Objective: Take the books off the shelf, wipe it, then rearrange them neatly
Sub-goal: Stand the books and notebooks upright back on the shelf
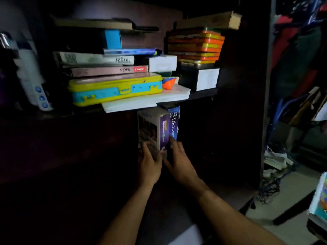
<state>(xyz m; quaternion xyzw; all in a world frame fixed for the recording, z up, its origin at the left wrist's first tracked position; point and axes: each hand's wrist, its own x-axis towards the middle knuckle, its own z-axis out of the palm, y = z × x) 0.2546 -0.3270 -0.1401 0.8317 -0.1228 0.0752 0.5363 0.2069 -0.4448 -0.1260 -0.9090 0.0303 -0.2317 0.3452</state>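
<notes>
Head view: in the dark lower compartment two books stand upright side by side under the upper shelf (pixel 203 93). The purple book (pixel 164 131) stands on the left, its photo cover turned leftward; its spine text is too blurred to read. Touching it on the right is the blue dictionary (pixel 174 122), whose spine reads "Oxford English Dictiona…", the rest hidden by a finger.

The left hand (pixel 149 165) grips the purple book low down, fingers lying up its cover and thumb on the spine. The right hand (pixel 180 161) reaches in beside it, fingers loosely spread and fairly straight, the forefinger touching the dictionary's spine.

On the upper shelf lies a flat stack: a white book (pixel 95 59) with "target" printed upside down, a pink book (pixel 109 70) reading "MARK" upside down with a red label, and beneath them a yellow and blue case (pixel 115 91) on white papers (pixel 146 101). A thin blue book (pixel 129 51) lies on top; its text is unreadable. To the right sits a pile of orange and yellow boxes (pixel 195 45) above a black box (pixel 198 78) with a white label too small to read. A white bottle (pixel 31 76) stands at far left.
</notes>
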